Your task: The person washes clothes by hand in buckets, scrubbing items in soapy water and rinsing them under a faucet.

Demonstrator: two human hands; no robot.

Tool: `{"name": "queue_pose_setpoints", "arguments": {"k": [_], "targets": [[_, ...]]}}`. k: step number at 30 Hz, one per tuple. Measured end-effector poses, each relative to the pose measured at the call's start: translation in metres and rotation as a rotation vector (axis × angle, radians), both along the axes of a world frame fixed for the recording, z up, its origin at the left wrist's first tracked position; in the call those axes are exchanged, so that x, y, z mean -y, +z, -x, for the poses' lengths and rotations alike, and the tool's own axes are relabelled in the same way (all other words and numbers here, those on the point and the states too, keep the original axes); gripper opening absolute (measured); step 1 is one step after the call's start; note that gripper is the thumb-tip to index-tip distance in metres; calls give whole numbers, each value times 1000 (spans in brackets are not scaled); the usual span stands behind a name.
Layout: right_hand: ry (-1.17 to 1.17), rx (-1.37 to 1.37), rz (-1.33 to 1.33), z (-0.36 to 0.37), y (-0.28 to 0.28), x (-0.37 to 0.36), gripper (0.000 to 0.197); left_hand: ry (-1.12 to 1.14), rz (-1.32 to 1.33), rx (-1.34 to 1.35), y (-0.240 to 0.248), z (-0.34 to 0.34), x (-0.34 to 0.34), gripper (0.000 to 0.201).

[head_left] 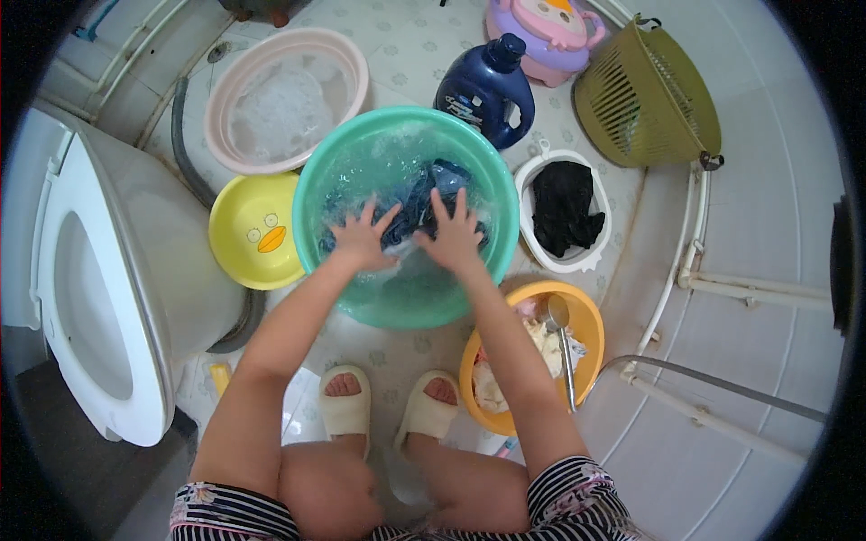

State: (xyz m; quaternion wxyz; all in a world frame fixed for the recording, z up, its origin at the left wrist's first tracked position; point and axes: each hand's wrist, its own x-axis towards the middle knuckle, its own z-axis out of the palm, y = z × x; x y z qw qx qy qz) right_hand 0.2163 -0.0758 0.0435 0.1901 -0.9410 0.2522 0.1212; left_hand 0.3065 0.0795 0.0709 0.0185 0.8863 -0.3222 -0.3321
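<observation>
A green basin [512,216] of sudsy water stands on the floor in front of my feet. Dark blue denim-like cloth [413,200] lies bunched in the water. My left hand [363,243] is over the cloth's near left part, fingers spread. Beside it, my right hand [454,238] rests at the cloth's right part, its fingers also apart. Both palms face down and neither hand grips the cloth. Whitish foam shows between the hands. What lies beneath my palms is hidden.
Around the basin stand a pink basin [216,108] with foamy water, a yellow bowl [239,221], a blue detergent jug [483,86], a white basin [566,261] holding black cloth, and an orange basin [591,329] with light cloth and a metal ladle [568,361]. A toilet [149,361] is left, an olive basket [622,104] right.
</observation>
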Motion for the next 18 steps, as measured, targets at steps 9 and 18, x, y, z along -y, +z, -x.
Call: {"name": "queue_pose_setpoints", "arguments": {"k": [9,18], "targets": [[-296,133,-802,-30,-61,48,94,158,370,274,-75,-40,1,37],[-802,586,-2012,-4,0,30,80,126,1422,-63,119,34,49,25]]}}
